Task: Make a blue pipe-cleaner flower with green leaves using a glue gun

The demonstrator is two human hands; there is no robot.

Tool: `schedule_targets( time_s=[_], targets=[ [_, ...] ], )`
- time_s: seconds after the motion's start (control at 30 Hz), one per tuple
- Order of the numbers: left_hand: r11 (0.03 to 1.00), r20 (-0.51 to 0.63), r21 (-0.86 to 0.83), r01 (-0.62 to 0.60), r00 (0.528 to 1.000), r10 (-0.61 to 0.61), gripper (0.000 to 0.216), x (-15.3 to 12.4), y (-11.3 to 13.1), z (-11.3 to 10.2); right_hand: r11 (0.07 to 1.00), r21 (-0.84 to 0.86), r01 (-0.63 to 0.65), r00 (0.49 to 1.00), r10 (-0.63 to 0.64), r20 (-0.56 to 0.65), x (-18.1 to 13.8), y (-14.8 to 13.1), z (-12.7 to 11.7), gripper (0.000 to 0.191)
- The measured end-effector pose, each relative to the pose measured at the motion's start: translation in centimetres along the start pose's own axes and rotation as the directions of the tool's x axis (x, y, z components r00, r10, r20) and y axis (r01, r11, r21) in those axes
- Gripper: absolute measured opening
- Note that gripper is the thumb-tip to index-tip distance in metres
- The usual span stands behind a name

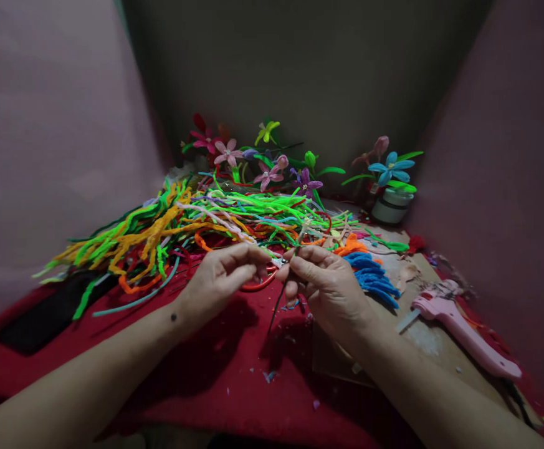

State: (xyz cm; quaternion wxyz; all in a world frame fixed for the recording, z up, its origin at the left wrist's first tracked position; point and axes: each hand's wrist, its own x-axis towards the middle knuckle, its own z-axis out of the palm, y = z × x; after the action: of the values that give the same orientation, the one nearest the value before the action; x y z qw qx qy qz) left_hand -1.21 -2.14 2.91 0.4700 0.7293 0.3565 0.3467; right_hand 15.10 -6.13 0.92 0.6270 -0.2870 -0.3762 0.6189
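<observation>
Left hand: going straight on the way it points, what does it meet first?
The left hand would likely meet the right hand first. A metal tip shows between them; depth is unclear, so that might come sooner.

We see a flat black slab [42, 321] on red cloth [197, 399], left side. We've got a pink glue gun [463, 335] right, white pot [392, 207] farther back.

The stem [275, 305] looks like dark wire, the pipe cleaners [253, 203] fuzzy and matt, the glue gun [468, 335] smooth plastic, the tablecloth [206, 386] matt fabric.
</observation>
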Motion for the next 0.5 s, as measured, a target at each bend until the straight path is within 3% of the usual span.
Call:
schedule_targets(
  time_s=[0.1,0.27,0.5],
  targets=[
    [0.996,-0.082,-0.086,0.034,0.996,-0.041,0.018,0.7,0.9,-0.1,0.996,-0.09,-0.026,0.999,0.029,0.037,-0.3,0.1,0.0,0.01],
    [0.999,0.016,-0.05,0.005,1.0,-0.004,0.017,1.0,1.9,0.6,0.984,-0.171,-0.046,0.997,0.056,0.056,-0.8,0.7,0.1,0.011],
    [0.996,0.033,-0.092,0.022,0.999,-0.019,0.018,0.7,1.1,1.4,0.993,-0.046,-0.111,0.991,0.113,0.064,-0.4,1.1,-0.3,0.014]
  ],
)
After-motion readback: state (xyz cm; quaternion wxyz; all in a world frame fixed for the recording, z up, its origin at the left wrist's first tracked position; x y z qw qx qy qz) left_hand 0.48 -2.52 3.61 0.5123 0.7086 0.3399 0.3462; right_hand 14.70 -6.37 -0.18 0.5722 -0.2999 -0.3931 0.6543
